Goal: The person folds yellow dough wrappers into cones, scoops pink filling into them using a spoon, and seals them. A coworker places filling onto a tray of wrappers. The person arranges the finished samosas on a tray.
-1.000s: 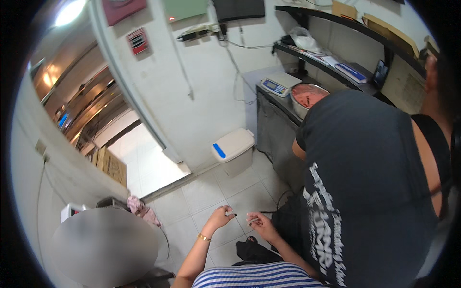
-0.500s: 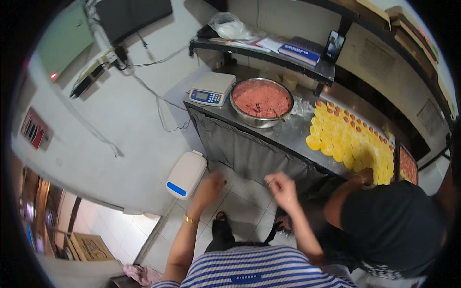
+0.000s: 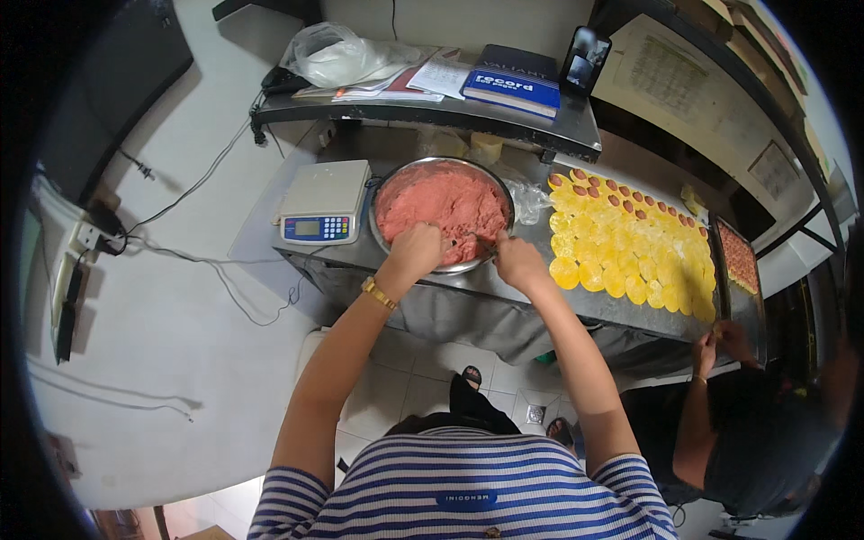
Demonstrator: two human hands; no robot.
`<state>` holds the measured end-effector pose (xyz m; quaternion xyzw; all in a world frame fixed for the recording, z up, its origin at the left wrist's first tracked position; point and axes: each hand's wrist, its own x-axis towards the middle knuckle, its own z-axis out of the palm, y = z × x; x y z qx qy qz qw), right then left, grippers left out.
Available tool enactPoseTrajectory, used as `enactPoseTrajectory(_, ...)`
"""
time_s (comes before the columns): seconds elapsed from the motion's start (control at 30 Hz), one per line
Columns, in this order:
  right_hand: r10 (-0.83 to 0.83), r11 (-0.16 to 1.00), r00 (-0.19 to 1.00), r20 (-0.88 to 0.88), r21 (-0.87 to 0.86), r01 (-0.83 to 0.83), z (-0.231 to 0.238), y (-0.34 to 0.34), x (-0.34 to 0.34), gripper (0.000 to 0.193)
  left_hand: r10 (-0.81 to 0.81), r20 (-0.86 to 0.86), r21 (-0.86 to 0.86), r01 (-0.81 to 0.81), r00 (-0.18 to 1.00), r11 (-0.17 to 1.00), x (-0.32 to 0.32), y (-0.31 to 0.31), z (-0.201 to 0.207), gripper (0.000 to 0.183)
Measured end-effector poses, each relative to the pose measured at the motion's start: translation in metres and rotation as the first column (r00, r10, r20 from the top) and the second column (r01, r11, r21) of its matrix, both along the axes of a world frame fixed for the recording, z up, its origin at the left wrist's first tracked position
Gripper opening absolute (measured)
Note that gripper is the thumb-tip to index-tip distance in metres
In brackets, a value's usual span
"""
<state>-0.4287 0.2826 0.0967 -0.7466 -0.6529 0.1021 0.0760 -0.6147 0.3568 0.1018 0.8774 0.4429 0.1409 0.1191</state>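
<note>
A round steel bowl [image 3: 382,236] on the counter is heaped with pink ground meat [image 3: 441,198]. My left hand [image 3: 416,250], with a gold band at the wrist, is over the bowl's near left side. Its fingers are closed at the meat, by a small dark piece; what they hold is mostly hidden. At the near right rim my right hand [image 3: 522,265] is closed on the end of a thin dark utensil [image 3: 484,245] that reaches into the meat. The utensil's working end cannot be made out.
Left of the bowl stands a digital scale [image 3: 326,193]. Rows of yellow wrappers [image 3: 621,252], some with meat portions, cover the right counter. Beyond is a filled tray [image 3: 740,256]. A co-worker's hands [image 3: 711,346] are at the near right. An overhead shelf [image 3: 405,110] holds books and a phone.
Both my hands have gone from mid-air before the counter to the bowl, and the right has taken hold of a utensil. My view has moved closer. The co-worker's hands have left the wrappers.
</note>
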Motion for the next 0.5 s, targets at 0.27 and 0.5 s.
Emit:
enactPoseTrajectory(0.27,0.254,0.967,0.960,0.120,-0.031,-0.252,0.010,0.032,0.004,0.015,-0.152,-0.348,0.009,0.165,0.925,0.986,0.030,0.062,-0.032,0.023)
enactPoseTrajectory(0.5,0.159,0.987,0.924,0.348,-0.051,-0.151,0.041,0.053,-0.001,0.021,-0.192,-0.144,0.019,0.196,0.971,0.980,-0.042,0.082,-0.005,0.018)
